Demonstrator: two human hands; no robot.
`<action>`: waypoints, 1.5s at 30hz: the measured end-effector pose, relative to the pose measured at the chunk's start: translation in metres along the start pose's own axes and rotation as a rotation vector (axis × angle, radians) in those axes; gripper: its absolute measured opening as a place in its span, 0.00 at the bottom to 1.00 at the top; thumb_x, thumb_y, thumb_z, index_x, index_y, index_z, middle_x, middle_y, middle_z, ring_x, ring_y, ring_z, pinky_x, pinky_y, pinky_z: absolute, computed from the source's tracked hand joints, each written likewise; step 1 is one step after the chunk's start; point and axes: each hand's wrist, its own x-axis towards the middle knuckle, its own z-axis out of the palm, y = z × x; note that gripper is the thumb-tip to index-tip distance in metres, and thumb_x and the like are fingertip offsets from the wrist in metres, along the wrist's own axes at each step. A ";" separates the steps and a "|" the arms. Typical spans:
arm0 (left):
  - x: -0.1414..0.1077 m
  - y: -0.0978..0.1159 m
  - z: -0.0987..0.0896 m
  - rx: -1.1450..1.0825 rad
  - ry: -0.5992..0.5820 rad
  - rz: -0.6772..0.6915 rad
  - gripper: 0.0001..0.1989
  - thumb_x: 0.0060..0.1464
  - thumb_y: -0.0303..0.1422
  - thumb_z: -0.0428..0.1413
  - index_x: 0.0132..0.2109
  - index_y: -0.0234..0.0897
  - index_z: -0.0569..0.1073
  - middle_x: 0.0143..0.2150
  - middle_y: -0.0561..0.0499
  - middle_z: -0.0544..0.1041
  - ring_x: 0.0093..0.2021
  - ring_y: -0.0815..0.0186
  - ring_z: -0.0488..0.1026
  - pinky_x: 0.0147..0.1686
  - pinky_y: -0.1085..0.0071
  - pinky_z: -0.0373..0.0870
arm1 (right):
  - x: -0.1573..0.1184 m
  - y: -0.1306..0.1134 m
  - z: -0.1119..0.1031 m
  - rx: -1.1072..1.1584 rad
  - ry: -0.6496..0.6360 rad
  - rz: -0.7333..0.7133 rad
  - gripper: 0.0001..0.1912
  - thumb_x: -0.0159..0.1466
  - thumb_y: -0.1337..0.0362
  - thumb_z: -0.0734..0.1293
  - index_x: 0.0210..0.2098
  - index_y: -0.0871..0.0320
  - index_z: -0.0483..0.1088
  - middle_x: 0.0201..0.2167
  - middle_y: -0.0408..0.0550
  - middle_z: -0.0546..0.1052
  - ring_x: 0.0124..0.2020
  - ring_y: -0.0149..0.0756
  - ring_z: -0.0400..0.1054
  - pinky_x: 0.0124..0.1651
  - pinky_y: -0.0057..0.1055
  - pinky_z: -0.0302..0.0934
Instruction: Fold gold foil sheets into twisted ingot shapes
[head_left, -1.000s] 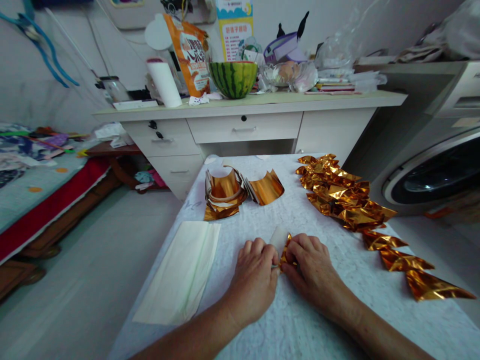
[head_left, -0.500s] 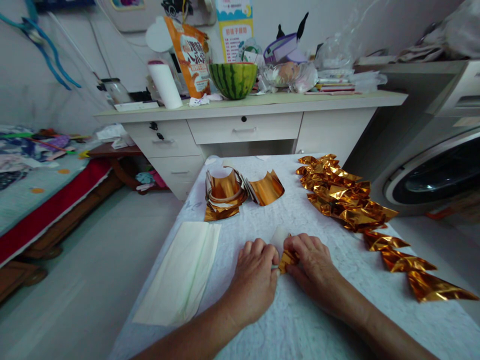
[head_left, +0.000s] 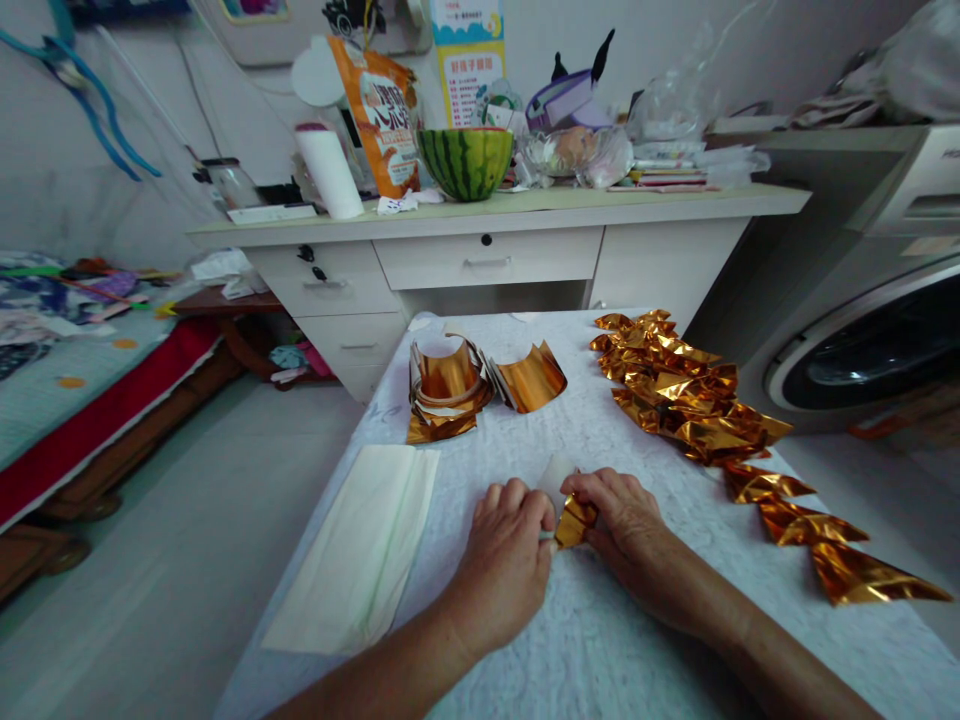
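A small folded piece of gold foil [head_left: 574, 521] is between my two hands, low in the middle of the table. My right hand [head_left: 624, 520] pinches its right side between thumb and fingers. My left hand [head_left: 510, 550] has its fingers curled together, its thumb at the foil's lower left edge; what lies inside the fingers is hidden. A translucent whitish piece [head_left: 556, 473] shows just behind the foil, between the hands. Curled gold sheets [head_left: 534, 378] stand farther back, beside a rolled stack [head_left: 448, 385]. Folded gold pieces [head_left: 697, 390] are heaped at the right.
A pale folded paper [head_left: 360, 550] lies on the cloth-covered table [head_left: 495, 460] at the left. Behind stands a white desk [head_left: 491, 258] with a half watermelon [head_left: 465, 162] and an orange bag [head_left: 381, 125]. A washing machine [head_left: 862, 280] is at the right.
The fingers of my right hand have shifted slightly on the gold foil, and more of its surface shows. My left hand has hardly moved.
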 end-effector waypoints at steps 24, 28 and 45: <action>0.004 0.000 0.000 0.013 0.120 0.006 0.07 0.52 0.28 0.56 0.39 0.40 0.66 0.41 0.51 0.69 0.45 0.58 0.62 0.47 0.61 0.60 | 0.011 0.021 0.007 -0.207 0.304 0.092 0.06 0.61 0.60 0.67 0.36 0.56 0.71 0.37 0.50 0.71 0.39 0.45 0.61 0.38 0.37 0.52; 0.005 -0.001 0.003 0.050 0.170 -0.030 0.16 0.51 0.30 0.58 0.47 0.39 0.66 0.47 0.48 0.67 0.49 0.56 0.61 0.51 0.58 0.58 | 0.012 0.019 0.009 -0.224 0.325 0.092 0.04 0.60 0.63 0.67 0.35 0.55 0.71 0.36 0.50 0.70 0.38 0.44 0.60 0.38 0.36 0.51; 0.006 -0.004 0.006 -0.017 0.193 -0.051 0.31 0.49 0.31 0.58 0.60 0.40 0.58 0.54 0.46 0.67 0.54 0.54 0.61 0.56 0.57 0.55 | 0.013 0.005 -0.001 0.160 0.259 0.078 0.04 0.57 0.70 0.61 0.29 0.56 0.65 0.30 0.45 0.72 0.35 0.38 0.64 0.38 0.34 0.57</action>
